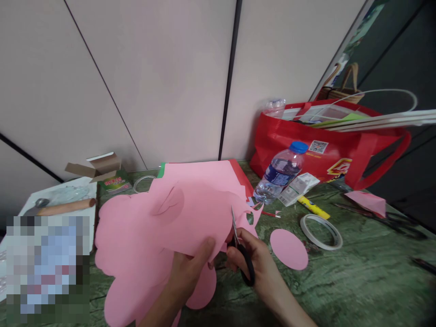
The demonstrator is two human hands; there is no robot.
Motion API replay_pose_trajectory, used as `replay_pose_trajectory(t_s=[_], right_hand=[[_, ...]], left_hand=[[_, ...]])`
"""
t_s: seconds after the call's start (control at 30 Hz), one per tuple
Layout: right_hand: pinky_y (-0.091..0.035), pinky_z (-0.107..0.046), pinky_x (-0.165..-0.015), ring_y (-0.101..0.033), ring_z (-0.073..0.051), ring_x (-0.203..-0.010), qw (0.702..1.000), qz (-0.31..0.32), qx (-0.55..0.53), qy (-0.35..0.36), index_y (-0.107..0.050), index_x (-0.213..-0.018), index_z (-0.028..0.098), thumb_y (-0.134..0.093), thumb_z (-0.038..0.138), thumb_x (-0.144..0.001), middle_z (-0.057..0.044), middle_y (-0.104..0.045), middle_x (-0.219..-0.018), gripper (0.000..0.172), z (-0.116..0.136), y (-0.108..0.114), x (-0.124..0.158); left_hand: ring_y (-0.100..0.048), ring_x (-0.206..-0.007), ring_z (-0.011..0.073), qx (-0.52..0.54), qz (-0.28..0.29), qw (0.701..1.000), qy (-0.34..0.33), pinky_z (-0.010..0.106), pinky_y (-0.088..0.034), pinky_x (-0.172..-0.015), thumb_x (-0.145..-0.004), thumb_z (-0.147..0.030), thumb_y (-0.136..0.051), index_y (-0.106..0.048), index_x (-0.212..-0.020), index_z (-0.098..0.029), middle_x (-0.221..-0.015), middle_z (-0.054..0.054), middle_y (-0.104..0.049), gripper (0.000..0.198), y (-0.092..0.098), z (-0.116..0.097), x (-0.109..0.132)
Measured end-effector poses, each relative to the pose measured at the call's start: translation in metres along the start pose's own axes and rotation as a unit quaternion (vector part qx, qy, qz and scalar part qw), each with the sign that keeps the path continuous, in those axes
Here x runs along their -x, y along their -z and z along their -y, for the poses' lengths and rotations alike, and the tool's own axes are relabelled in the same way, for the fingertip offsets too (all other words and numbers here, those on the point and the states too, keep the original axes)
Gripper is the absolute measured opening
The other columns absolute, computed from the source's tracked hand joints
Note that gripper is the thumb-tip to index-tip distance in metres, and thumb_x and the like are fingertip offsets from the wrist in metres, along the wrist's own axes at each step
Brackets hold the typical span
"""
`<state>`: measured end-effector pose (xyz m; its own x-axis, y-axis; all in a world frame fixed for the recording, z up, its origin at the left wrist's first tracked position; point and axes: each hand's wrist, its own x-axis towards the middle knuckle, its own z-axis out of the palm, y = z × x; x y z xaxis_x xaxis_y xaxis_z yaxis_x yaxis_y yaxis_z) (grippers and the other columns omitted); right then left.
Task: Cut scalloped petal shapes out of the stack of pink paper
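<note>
My left hand (185, 272) is closed on the lower edge of a large pink paper sheet (146, 227), thumb on top, and holds it up over the table. My right hand (254, 263) grips black-handled scissors (240, 245) whose blades point up into the sheet's right edge. The sheet has rounded cut-out notches along its edges. A cut pink paper oval (289, 248) lies flat on the table just right of my right hand. More pink, red and green sheets (204, 172) lie stacked behind the held sheet.
A water bottle (281, 172) lies tilted against a red bag (327, 145) at the back right. A tape ring (320, 231), a yellow glue stick (313, 207), a small open box (105, 175) and a wooden rolling pin (66, 207) sit on the green marble table (357, 281).
</note>
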<state>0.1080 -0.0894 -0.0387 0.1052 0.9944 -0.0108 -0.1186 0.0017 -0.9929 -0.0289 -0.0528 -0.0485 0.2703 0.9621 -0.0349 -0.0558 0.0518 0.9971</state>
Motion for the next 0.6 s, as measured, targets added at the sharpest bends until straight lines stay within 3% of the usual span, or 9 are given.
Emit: replay_pose_trajectory(t_s=[0.6], right_hand=[[-0.033, -0.018, -0.037, -0.040, -0.008, -0.040, 1.000, -0.005, -0.004, -0.020, -0.051, -0.070, 0.020, -0.067, 0.049, -0.069, 0.007, -0.048, -0.048, 0.033, -0.0040, 0.0000, 0.0008]], left_hand=[[-0.045, -0.044, 0.0118, 0.030, 0.004, 1.000, 0.004, 0.026, -0.036, -0.048, -0.078, -0.038, -0.059, -0.049, -0.046, -0.018, -0.042, -0.003, -0.046, 0.038, 0.0011, 0.0014, -0.0016]])
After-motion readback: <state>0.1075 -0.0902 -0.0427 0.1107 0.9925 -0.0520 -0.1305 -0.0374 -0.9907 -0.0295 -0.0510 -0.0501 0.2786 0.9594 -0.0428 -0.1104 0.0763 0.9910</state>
